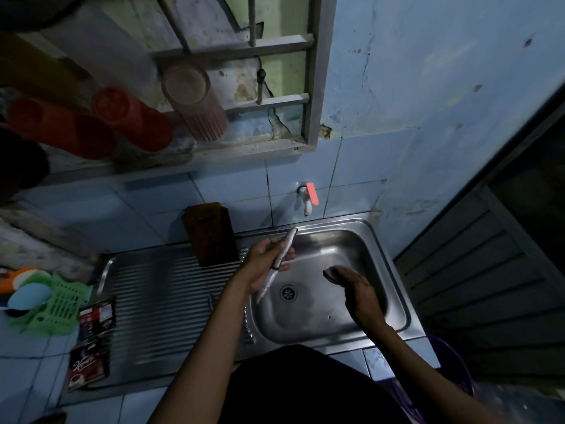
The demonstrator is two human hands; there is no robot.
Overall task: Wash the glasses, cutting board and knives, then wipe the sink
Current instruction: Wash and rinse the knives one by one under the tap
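A knife [279, 259] is held in the left hand [265, 261] above the left edge of the sink [394, 289], the fingers being curled round its middle; its handle end points far, toward the wall, and its blade end points near, down toward the basin. The right hand [356, 290] is kept low inside the basin, to the right of the drain [288, 293]. Something small and dark [330, 273], perhaps a sponge or cloth, is seen at its fingertips, but whether it is gripped or only touched cannot be told.

The tap [307, 198] on the far wall appears closed; no running water is seen. The cutting board [211, 234] is leaned upright at the far side of the ribbed drainboard [159, 301], so it is probably washed already. Cups [195, 99] are placed upside down on the window ledge at the far left, which suggests that the glasses are done too.

It is judged that the task is well advanced: the knife is in work now, and the wiping of the sink is probably still left. Only one knife is seen.
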